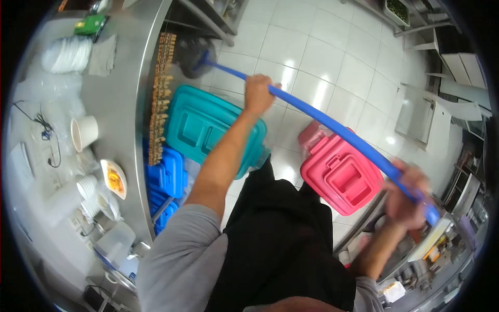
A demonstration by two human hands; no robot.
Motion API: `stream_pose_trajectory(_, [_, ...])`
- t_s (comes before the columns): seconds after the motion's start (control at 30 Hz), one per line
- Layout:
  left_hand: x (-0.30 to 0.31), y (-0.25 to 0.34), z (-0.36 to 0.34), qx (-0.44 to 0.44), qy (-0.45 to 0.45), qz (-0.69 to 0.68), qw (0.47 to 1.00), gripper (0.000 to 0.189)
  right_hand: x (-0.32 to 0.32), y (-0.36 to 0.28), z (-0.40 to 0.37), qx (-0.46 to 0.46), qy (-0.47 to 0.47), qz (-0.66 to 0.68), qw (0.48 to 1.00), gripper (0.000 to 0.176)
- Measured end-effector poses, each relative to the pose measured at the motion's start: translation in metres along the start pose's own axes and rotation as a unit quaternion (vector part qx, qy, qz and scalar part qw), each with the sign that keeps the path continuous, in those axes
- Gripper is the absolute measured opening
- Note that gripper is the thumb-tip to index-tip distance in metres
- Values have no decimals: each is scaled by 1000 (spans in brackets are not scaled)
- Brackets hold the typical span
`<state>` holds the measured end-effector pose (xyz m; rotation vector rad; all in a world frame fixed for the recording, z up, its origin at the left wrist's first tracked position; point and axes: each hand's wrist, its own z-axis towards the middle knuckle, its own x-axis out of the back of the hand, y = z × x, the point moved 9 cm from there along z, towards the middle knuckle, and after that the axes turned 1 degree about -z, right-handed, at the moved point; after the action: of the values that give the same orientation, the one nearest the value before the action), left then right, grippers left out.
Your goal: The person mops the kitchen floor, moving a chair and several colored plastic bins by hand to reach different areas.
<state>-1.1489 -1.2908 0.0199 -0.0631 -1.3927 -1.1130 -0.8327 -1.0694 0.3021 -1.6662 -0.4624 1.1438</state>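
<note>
Both hands are closed round the long blue handle (332, 124) of a mop, which runs diagonally across the view. My left hand (258, 95) grips it toward the lower part, and my right hand (408, 195) wraps its upper end, blurred by motion. The dark mop head (195, 56) is down on the floor at the far left, beside the steel counter, and is smeared. Below my left forearm stands a teal lidded bin (189, 112). A pink lidded bin (325, 171) is under the handle, between my hands.
White floor tiles (286, 41) reflect the lights. Along the left runs a steel counter (125, 67) with a paper cup (84, 132), a bowl of orange food (115, 179) and stacked white containers (66, 54). Blue bins (169, 171) sit below its edge. Shelves (452, 67) stand at the right.
</note>
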Motion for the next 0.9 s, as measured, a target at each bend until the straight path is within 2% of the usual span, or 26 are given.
stream_pose_trajectory(0.1, [4,53,-20,-41,-3,-98,994,36,-12,-99,-30,84,-78,24,993,38])
stream_pose_trajectory(0.17, [-6,54,-31,-46,-13,-115,992,36,-24,-114,-43,132,-119,51,983,44])
stream_pose_trajectory(0.2, [-6,54,-22,-72,13,-102,992,34,-17,-100,-47,141,-56,56,987,42])
stream_pose_trajectory(0.23, [-14,38,-14,-59,1,-73,996,32,-10,-81,-48,152,4,62,986,40])
stream_pose_trajectory(0.3, [-23,-14,0,-33,-15,-8,999,28,-19,-27,-34,143,24,64,987,34])
stream_pose_trajectory(0.33, [-22,-49,11,-16,-23,14,1000,29,-17,12,-28,131,0,99,986,34])
stream_pose_trajectory(0.4, [-13,-115,24,21,-29,60,998,31,-18,96,-18,104,39,96,989,27])
stream_pose_trajectory(0.43, [-18,-140,16,36,-74,73,994,31,-26,132,-10,82,57,87,991,27])
stream_pose_trajectory(0.5, [-23,-181,24,53,-145,105,982,32,-19,135,27,89,36,112,989,31])
stream_pose_trajectory(0.57, [-14,-157,10,12,-65,108,992,30,5,121,48,83,28,132,987,35])
stream_pose_trajectory(0.6, [-14,-164,-1,36,-84,137,986,31,15,116,52,76,28,133,988,38])
stream_pose_trajectory(0.67, [-35,-168,-26,92,-126,174,972,32,36,121,73,25,88,143,985,39])
stream_pose_trajectory(0.7, [-37,-175,-34,149,-167,205,953,35,44,131,83,-6,104,159,982,38])
stream_pose_trajectory(0.73, [-27,-189,-48,205,-211,237,926,38,44,143,96,-29,103,140,984,34])
stream_pose_trajectory(0.8, [-14,-218,-64,269,-221,214,913,48,27,164,132,-53,68,146,986,26])
stream_pose_trajectory(0.87, [10,-188,-53,268,-104,195,938,41,3,162,183,-64,45,134,988,30])
stream_pose_trajectory(0.9, [22,-173,-49,265,-44,188,945,38,-7,158,203,-62,38,102,992,41])
